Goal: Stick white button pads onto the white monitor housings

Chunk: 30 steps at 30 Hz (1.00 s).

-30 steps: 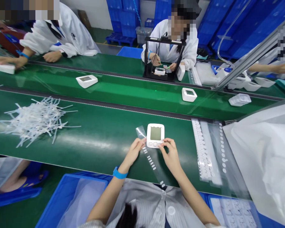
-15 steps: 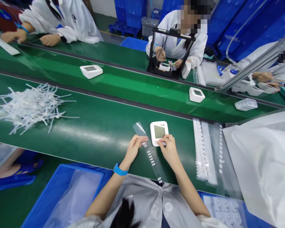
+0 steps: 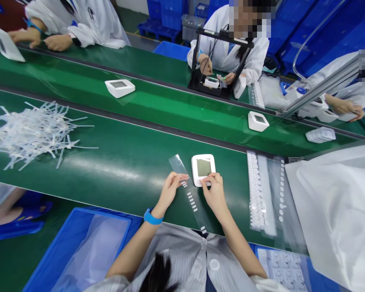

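My left hand (image 3: 170, 188) pinches the edge of a clear plastic strip (image 3: 175, 163) that carries a row of small white oval stickers (image 3: 192, 202). The strip slants across the green table down to my body. To its right lies a white device (image 3: 203, 165) with a grey screen, face up. At the lower edge of this device my right hand (image 3: 213, 190) has thumb and fingertips pressed together on its front. Whatever is between those fingertips is too small to make out.
A heap of white strips (image 3: 33, 132) lies at left. Sticker sheets (image 3: 257, 194) and a white bag (image 3: 337, 202) are at right. Beyond a dark rail, a belt (image 3: 170, 103) carries white devices (image 3: 120, 88). Co-workers sit opposite; a blue bin (image 3: 126, 231) stands below.
The devices on the belt have shifted a little to the right. At far left, a co-worker's white panel has tipped up. My hands keep nearly the same pose at the device and strip.
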Available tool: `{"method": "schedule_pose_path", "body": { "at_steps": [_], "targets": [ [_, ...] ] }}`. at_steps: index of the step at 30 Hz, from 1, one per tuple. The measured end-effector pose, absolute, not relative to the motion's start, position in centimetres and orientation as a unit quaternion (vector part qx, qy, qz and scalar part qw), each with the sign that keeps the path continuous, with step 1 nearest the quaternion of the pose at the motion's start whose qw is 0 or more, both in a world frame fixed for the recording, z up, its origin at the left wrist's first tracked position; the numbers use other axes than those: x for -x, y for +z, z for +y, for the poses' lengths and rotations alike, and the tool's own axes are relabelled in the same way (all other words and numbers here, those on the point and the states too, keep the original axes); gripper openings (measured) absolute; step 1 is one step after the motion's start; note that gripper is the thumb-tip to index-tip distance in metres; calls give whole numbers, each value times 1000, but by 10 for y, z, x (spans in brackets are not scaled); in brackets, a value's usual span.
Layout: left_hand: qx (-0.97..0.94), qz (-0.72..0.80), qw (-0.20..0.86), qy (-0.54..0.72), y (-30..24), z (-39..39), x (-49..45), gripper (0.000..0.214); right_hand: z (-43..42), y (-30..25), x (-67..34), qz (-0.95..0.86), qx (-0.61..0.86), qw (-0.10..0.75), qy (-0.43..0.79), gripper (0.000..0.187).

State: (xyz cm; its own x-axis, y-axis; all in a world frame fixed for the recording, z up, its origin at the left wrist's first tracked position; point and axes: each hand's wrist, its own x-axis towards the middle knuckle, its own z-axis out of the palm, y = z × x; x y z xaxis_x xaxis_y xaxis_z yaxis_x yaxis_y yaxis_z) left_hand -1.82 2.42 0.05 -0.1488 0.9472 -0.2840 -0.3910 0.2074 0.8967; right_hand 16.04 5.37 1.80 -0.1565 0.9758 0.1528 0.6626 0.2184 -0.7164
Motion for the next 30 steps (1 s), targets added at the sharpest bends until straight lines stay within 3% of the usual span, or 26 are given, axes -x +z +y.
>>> {"method": "schedule_pose_path", "body": {
  "at_steps": [20,30],
  "targets": [
    [-279,510,588,562,0,24,17,34,49,16,-157,-723,565,314,244,9],
    [-281,508,588,563,0,24,17,34,52,17,-161,-685,570,359,277,2]
  ]
}}
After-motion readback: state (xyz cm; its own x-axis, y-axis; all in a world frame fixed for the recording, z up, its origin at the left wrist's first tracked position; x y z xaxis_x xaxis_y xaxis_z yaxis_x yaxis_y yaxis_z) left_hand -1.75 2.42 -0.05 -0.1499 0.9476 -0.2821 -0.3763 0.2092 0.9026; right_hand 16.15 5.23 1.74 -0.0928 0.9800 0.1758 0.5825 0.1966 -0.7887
